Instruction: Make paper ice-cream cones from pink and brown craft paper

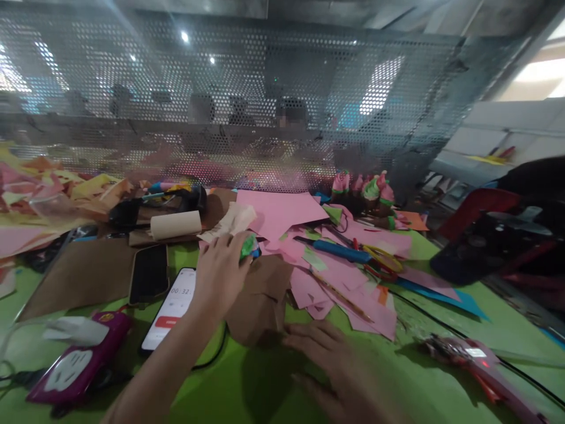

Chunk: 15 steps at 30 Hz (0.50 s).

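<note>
My left hand (219, 274) reaches forward over the green table (247, 383) and is closed around a small green paper piece (248, 246), beside a crumpled brown paper (260, 300). My right hand (335, 365) lies low at the near edge with fingers stretched out flat, touching the brown paper's lower edge; it is blurred by motion. A phone showing a timer (170, 309) lies just left of my left wrist.
A dark phone (149, 274), a cardboard roll (175, 224), pink paper sheets (282, 215), a blue-handled tool (339, 250), yellow-handled scissors (382, 259), paper flowers (366, 191), a magenta power strip (77, 365) and a glue gun (472, 359) surround the hands. A perforated metal screen (265, 100) stands behind.
</note>
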Each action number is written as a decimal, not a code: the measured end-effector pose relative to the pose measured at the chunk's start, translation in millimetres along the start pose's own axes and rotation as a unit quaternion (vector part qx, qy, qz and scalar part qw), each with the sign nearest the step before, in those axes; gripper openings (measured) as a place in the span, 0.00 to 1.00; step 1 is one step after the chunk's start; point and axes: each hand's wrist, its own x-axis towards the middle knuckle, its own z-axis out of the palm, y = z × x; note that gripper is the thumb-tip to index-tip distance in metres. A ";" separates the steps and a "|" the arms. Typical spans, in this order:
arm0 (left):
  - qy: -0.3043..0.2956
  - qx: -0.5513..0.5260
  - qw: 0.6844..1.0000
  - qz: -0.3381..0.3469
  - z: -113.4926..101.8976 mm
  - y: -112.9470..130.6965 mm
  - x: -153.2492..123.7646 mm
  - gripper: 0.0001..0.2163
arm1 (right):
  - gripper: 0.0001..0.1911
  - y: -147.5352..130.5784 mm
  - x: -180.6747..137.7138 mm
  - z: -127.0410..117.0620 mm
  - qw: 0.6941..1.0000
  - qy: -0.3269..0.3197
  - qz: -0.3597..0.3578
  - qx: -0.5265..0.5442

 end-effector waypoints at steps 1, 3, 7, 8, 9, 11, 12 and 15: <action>-0.003 0.006 1.000 -0.008 -1.6 -0.5 7.1 0.18 | 0.20 0.8 -0.4 0.7 1.000 -0.004 -0.001 -0.005; 0.005 0.016 1.000 -0.018 -4.2 0.6 15.3 0.21 | 0.20 1.3 -0.4 0.7 1.000 -0.011 -0.001 -0.013; -0.042 -0.021 0.997 0.054 -9.4 10.1 -3.8 0.16 | 0.22 -0.2 0.7 -3.0 1.000 -0.012 -0.005 -0.019; -0.080 -0.037 0.994 0.072 -10.4 12.7 -15.2 0.13 | 0.22 -0.4 0.7 -3.9 1.000 -0.009 -0.010 -0.018; -0.121 -0.053 0.987 0.089 -11.0 14.7 -28.1 0.12 | 0.21 -0.3 0.6 -4.6 1.000 -0.003 -0.014 -0.016; -0.168 -0.074 0.977 0.112 -9.8 16.6 -55.6 0.14 | 0.17 0.5 -0.3 -5.8 0.999 0.021 -0.022 -0.011; -0.178 -0.077 0.974 0.119 -8.1 16.5 -69.0 0.16 | 0.15 0.9 -0.9 -6.6 0.999 0.040 -0.024 -0.009; -0.207 -0.070 0.962 0.163 -0.1 12.7 -103.3 0.25 | 0.12 1.3 -1.9 -10.1 0.996 0.091 -0.020 0.000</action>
